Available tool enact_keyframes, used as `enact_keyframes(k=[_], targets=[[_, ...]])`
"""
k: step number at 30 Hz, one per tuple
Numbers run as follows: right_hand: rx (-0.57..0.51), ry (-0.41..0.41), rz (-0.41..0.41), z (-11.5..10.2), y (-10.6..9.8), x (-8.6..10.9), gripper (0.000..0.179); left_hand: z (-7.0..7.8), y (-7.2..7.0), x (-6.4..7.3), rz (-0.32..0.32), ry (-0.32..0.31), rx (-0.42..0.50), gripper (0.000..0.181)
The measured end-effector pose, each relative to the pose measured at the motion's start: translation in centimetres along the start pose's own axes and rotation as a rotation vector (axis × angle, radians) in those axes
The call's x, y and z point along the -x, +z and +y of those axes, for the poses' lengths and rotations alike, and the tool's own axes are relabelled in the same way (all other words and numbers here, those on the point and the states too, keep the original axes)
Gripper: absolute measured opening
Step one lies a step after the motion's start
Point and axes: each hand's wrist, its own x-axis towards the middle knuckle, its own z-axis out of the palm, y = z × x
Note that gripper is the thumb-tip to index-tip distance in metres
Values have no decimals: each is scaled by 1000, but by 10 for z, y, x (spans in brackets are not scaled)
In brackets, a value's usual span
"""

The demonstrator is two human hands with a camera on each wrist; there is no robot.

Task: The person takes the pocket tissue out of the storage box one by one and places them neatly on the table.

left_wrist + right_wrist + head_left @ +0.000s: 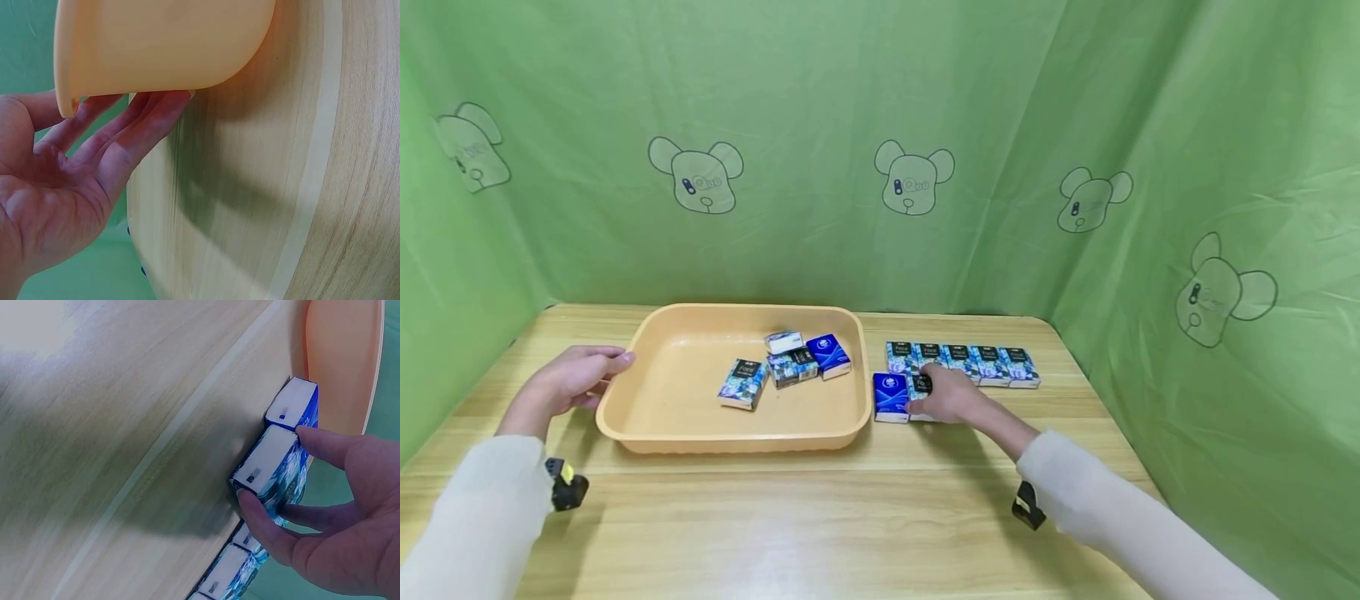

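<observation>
To the right of a rectangular pale-orange plastic tray [733, 442] gripped at its rim by the left hand [574, 377], a boxy blue-and-black floral pack [267, 461], its lettering too small to read, is pinched by the right hand [952, 395] against a white-emblemed solid-blue pack [891, 396], placing apparently being underway and gentle release called for.

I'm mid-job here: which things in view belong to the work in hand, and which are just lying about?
In the job:
- left hand, gripping the tray
- right hand, pinching a patterned pack
- blue pack beside the tray
- row of five packs
- four packs inside the tray

Just surroundings:
- wooden table
- green curtain
- wrist cameras
</observation>
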Motion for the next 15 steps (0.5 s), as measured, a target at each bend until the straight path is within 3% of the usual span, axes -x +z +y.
enact_keyframes(k=[15], targets=[[14, -23, -8, 1, -1, 0, 85, 0, 0, 0, 1, -4, -13, 74]])
